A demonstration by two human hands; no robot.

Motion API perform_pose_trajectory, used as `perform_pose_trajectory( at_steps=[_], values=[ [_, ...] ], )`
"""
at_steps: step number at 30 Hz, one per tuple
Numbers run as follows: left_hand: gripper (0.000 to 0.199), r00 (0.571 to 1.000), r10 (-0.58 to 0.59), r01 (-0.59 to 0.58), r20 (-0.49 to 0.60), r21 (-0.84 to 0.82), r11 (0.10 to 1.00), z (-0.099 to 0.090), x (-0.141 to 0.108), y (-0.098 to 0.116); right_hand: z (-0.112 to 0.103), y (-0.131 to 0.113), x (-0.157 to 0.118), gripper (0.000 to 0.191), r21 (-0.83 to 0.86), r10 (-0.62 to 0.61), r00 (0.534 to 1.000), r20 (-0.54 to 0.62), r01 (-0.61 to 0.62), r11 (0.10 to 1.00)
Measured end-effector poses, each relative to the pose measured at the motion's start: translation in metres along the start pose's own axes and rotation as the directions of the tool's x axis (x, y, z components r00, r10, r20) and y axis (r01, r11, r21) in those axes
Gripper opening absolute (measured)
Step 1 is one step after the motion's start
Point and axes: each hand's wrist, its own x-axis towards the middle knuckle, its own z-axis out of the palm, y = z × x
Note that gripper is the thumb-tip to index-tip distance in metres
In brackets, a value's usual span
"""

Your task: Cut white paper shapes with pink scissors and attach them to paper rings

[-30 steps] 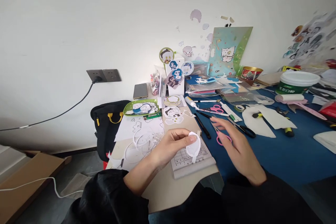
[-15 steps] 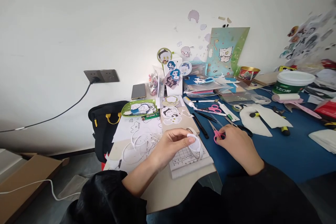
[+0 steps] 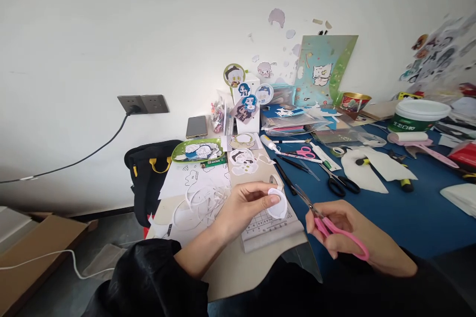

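Observation:
Between thumb and fingers, my left hand (image 3: 247, 203) pinches a small rounded white paper cutout (image 3: 277, 204) above the printed pad (image 3: 273, 230). My right hand (image 3: 347, 228) is closed around pink-handled scissors (image 3: 329, 228), lifted off the blue table, their blades pointing up and left toward the cutout. The blades stay apart from the paper. Beside my left hand lies a heap of curled white paper strips (image 3: 201, 208). A roll of tape (image 3: 274, 181) shows partly behind the fingers.
Black-handled scissors (image 3: 338, 183), a second pair of pink scissors (image 3: 304, 152), a black pen (image 3: 284, 177) and a glue bottle (image 3: 268, 142) lie beyond my right hand. A green tray (image 3: 178, 152) holds cutouts. At right stand a white-lidded tub (image 3: 420, 115) and white cloth pieces (image 3: 360, 171).
My right hand has picked up the pink scissors from the table and drawn them back toward me. The cutout in my left hand has turned to face me more.

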Motion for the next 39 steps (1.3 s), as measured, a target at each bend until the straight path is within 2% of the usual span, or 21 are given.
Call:
perform_pose_trajectory(
  at_steps=[3, 12, 28, 35, 39],
  values=[
    [0.011, 1.000, 0.009, -0.009, -0.004, 0.003, 1.000, 0.001, 0.000, 0.002, 0.004, 0.002, 0.004, 0.022, -0.050, 0.022, 0.999, -0.032, -0.024, 0.998],
    [0.006, 0.999, 0.047, -0.047, 0.003, 0.013, 0.999, 0.005, -0.001, 0.006, 0.013, 0.005, 0.009, 0.021, -0.013, 0.014, 1.000, -0.024, -0.015, 1.000],
    [0.007, 0.999, 0.032, -0.030, -0.026, 0.064, 0.997, 0.008, -0.003, 0.010, 0.018, -0.001, 0.009, 0.031, 0.006, 0.019, 1.000, -0.017, -0.019, 1.000],
    [0.006, 0.999, 0.035, -0.034, -0.023, 0.063, 0.997, 0.008, -0.003, 0.009, 0.017, 0.000, 0.008, 0.032, -0.031, 0.051, 0.999, -0.020, -0.051, 0.998],
    [0.007, 1.000, 0.014, -0.012, -0.028, 0.074, 0.997, 0.008, -0.003, 0.009, 0.014, -0.003, 0.007, 0.031, -0.113, 0.077, 0.996, -0.040, -0.082, 0.990]
  ],
)
